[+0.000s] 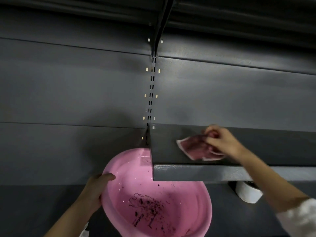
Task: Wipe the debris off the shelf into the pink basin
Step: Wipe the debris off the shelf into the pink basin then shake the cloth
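Cloth [196, 147]: soft, limp, bunched under right hand [222, 142] on shelf [196, 172] | pink basin [196, 211]: light, rim gripped by left hand [95, 189].

I can read no text, label, brand, number or sign anywhere in my view.
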{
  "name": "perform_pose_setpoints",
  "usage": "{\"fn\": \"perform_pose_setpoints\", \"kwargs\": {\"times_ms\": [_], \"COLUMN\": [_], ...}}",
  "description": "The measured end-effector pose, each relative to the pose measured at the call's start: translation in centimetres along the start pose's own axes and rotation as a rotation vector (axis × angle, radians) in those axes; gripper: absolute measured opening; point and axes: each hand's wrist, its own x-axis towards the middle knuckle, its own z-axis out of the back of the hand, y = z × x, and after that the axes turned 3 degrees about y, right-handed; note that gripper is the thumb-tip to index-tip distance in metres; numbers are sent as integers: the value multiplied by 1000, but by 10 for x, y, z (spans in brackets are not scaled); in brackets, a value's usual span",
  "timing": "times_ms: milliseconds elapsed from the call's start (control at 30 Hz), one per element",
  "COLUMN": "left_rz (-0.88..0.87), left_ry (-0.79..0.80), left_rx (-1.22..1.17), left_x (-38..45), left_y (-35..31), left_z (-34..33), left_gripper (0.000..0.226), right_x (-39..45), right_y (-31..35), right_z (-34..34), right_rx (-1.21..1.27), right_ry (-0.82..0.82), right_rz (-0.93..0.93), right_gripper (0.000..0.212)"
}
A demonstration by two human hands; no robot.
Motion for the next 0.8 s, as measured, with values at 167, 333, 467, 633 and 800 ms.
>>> {"fn": "perform_pose_setpoints", "kwargs": {"times_ms": [167,333,467,633,800], "left_rz": [20,3,-39,-40,14], "left_ry": [-10,-11,12,-54,-220], "left_rx": [-16,-23,-18,9,5], "left_x": [2,0,-6,1,22], "left_y": [5,9,8,5,32], "left_z": [3,11,20,42,70], "left_gripper": [35,33,25,28,35], "right_x": [-18,-5,5,10,-1], "right_y": [-27,23,67,104,115], "right_z": [13,-58,-111,-140,-175], "right_rx": [-282,-298,-297,-296,-192], "right_ry": [112,272,350,318,273], "right_rz": [-201,20,178,313,405], "right_gripper": [27,22,20,18,20]}}
